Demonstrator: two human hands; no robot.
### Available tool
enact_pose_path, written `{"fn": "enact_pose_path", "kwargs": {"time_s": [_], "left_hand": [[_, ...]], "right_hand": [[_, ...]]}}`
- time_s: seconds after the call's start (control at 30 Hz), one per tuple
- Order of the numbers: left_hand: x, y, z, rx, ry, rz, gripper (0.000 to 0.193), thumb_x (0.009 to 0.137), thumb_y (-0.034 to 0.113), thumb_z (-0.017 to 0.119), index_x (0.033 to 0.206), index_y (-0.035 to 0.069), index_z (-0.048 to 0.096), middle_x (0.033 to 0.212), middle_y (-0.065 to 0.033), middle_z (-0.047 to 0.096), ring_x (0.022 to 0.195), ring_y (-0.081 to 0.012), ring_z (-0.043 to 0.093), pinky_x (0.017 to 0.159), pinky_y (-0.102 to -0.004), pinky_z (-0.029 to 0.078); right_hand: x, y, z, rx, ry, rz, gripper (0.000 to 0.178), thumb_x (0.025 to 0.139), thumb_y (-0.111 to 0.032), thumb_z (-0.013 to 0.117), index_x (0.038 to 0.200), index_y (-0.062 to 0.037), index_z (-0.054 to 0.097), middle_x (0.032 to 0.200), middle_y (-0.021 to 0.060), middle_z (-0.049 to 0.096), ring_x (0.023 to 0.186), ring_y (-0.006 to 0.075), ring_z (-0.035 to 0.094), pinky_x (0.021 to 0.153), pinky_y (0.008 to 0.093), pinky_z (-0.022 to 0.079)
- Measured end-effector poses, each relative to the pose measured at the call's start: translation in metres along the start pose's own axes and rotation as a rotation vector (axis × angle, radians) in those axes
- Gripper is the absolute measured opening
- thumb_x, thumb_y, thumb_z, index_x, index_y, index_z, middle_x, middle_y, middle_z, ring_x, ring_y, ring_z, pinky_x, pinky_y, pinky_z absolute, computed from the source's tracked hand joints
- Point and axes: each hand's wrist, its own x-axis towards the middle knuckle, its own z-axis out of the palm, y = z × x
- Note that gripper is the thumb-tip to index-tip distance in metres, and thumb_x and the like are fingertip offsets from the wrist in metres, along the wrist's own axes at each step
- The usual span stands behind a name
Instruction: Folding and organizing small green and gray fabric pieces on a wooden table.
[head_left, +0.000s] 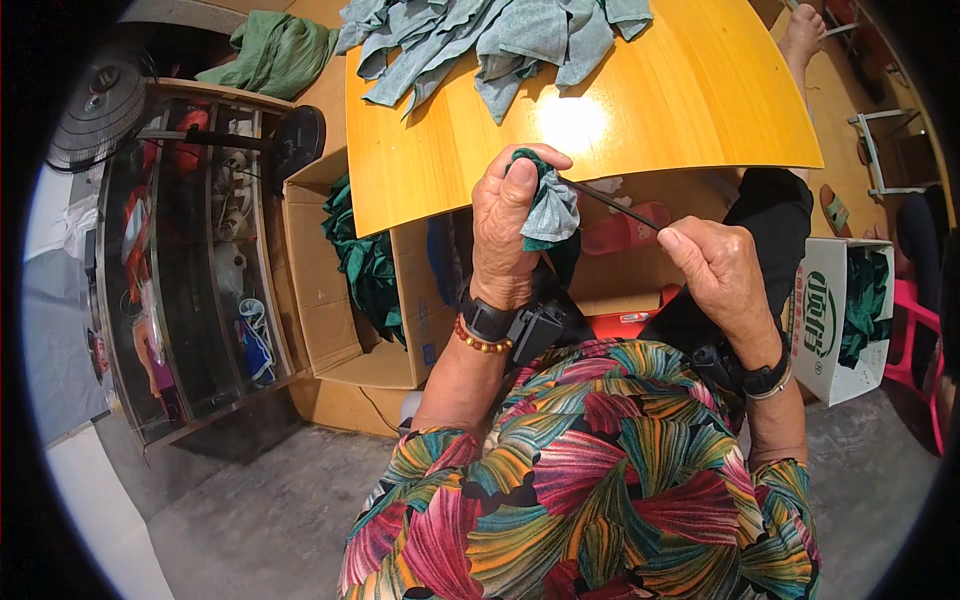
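Observation:
My left hand (pixel 503 225) is closed round a bunched piece of dark green and grey-blue fabric (pixel 551 212), held up just past the table's near edge. A thin dark rod (pixel 612 203) runs from this fabric down to my right hand (pixel 715 275), which pinches its near end between thumb and fingers. The rod's far end meets the fabric beside my left fingertips; whether it goes inside the cloth I cannot tell. More grey-blue fabric pieces (pixel 540 45) lie heaped along the far side of the yellow table (pixel 660 115).
At left, an open cardboard box (pixel 330 290) holds dark green cloth, beside a glass-fronted cabinet (pixel 190 270) and a black fan (pixel 98 105). A white carton (pixel 830 350) with green cloth and a pink stool (pixel 915 335) stand at right. Another person's foot (pixel 803 38) shows at upper right.

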Motion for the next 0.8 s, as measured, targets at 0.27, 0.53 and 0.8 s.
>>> {"fn": "enact_pose_path", "kwargs": {"time_s": [0.27, 0.53, 0.8], "left_hand": [[-0.011, -0.009, 0.013, 0.003, 0.007, -0.097, 0.037, 0.087, 0.038, 0.053, 0.089, 0.001, 0.056, 0.066, -0.0006, 0.052, 0.054, -0.0069, 0.049, 0.047, -0.0186, 0.037], [-0.012, -0.022, 0.023, 0.020, 0.095, -0.048, 0.037, 0.090, 0.037, 0.048, 0.096, 0.001, 0.053, 0.062, 0.0000, 0.050, 0.048, -0.0069, 0.043, 0.041, -0.0208, 0.032], [-0.005, -0.017, -0.004, -0.070, 0.208, -0.024, 0.032, 0.090, 0.032, 0.050, 0.093, 0.000, 0.056, 0.066, 0.0011, 0.050, 0.055, -0.0065, 0.047, 0.049, -0.0189, 0.036]], "right_hand": [[0.005, 0.003, 0.002, -0.098, -0.065, 0.013, 0.025, 0.085, -0.021, 0.053, 0.069, -0.0020, 0.057, 0.057, 0.0161, 0.049, 0.054, 0.0349, 0.050, 0.049, 0.0395, 0.038], [0.001, 0.001, 0.048, 1.143, -0.363, 0.625, 0.037, 0.091, -0.035, 0.049, 0.071, -0.0051, 0.055, 0.049, -0.0048, 0.039, 0.041, 0.0037, 0.031, 0.038, 0.0186, 0.022], [0.006, 0.011, 0.035, 0.442, -0.139, 0.158, 0.030, 0.088, -0.022, 0.051, 0.072, 0.0017, 0.059, 0.057, 0.0051, 0.052, 0.055, 0.0103, 0.048, 0.053, 0.0261, 0.039]]}}
